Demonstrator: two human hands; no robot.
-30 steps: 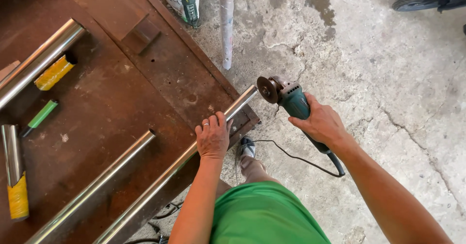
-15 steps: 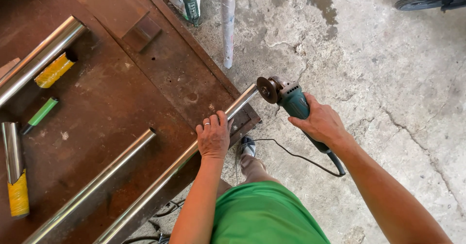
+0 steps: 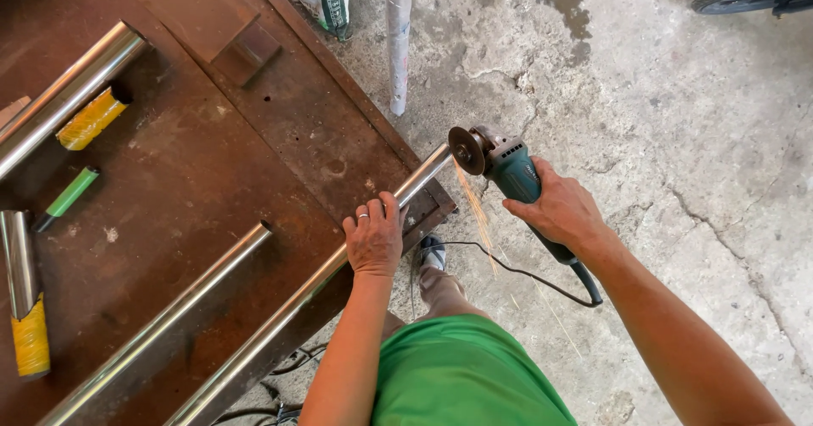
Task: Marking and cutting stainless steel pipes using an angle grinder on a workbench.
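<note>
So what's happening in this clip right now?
A person is working on a long steel tube with an angle grinder. The left hand presses the tube down at the edge of a rusty metal table, while the right hand holds the grinder's disc against the tube's overhanging end. Sparks stream down toward the concrete floor. More steel tubes and a green marker lie on the table.
</note>
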